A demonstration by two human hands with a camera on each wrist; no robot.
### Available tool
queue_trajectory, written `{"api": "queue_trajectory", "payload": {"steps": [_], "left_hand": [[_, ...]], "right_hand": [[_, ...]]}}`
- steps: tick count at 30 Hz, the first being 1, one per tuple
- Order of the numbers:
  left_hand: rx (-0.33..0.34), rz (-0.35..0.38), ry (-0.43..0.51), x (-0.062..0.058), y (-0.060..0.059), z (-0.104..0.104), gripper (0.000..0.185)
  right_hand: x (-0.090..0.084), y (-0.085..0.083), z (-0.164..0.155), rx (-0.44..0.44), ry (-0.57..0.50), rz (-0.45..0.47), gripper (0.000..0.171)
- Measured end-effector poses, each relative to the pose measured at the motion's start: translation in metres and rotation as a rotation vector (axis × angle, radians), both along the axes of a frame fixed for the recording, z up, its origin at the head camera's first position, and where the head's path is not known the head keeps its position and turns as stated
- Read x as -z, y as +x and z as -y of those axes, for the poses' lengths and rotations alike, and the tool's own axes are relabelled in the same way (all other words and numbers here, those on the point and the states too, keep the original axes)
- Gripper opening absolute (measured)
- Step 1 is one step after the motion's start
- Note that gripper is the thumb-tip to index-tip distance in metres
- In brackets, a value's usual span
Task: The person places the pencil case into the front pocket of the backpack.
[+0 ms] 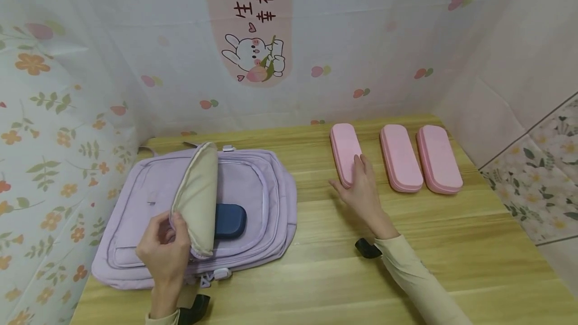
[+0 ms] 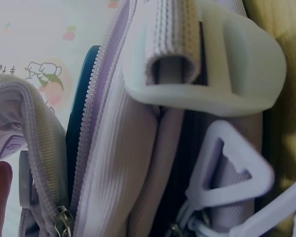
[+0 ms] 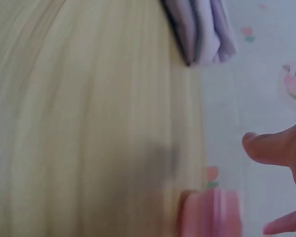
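My left hand (image 1: pixel 164 250) pinches the beige-lined flap (image 1: pixel 197 197) of the flat lilac fabric backpack (image 1: pixel 253 199), a navy case (image 1: pixel 230 220) beneath. My right hand (image 1: pixel 361 192), fingers relaxed, rests on the nearest pink oblong case (image 1: pixel 344 149).

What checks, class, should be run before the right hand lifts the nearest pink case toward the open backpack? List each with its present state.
1. Flap held up by left hand: ok.
2. Backpack opening exposed: ok.
3. Room beside the dark blue case already inside: cannot tell.
4. Right hand on leftmost pink case: ok, fingers lie over its near end.
5. Firm grip round that case: not ok, fingers look straight.
6. Table between case and backpack free of things: ok.
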State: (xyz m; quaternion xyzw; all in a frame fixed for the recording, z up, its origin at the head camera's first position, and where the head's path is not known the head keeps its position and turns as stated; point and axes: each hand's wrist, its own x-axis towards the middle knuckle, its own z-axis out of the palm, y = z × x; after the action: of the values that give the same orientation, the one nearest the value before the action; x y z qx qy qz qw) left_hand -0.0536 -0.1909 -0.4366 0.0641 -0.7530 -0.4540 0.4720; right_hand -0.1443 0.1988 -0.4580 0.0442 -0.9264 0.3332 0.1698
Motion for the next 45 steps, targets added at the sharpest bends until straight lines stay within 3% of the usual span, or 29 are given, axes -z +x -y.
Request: {"api": "queue_trajectory", "payload": {"steps": [14, 20, 29, 38, 45], "left_hand": [[-0.022, 0.035, 0.015, 0.002, 0.002, 0.001, 0.009], [-0.022, 0.029, 0.023, 0.003, 0.002, 0.0, 0.009], [-0.024, 0.033, 0.029, 0.004, 0.001, 0.0, 0.009], [-0.003, 0.003, 0.028, 0.005, 0.0, 0.0, 0.008], [0.004, 0.003, 0.036, 0.005, 0.0, 0.0, 0.008]], "right_hand": [[0.026, -0.004, -0.019, 0.086, -0.047, 0.063, 0.102], [0.029, -0.005, -0.021, 0.144, -0.076, 0.144, 0.099], [0.028, -0.005, -0.022, 0.223, -0.104, 0.18, 0.093], [0.025, -0.003, -0.028, 0.29, -0.239, 0.092, 0.071], [0.022, 0.001, -0.029, 0.29, -0.266, 0.055, 0.065]]}}
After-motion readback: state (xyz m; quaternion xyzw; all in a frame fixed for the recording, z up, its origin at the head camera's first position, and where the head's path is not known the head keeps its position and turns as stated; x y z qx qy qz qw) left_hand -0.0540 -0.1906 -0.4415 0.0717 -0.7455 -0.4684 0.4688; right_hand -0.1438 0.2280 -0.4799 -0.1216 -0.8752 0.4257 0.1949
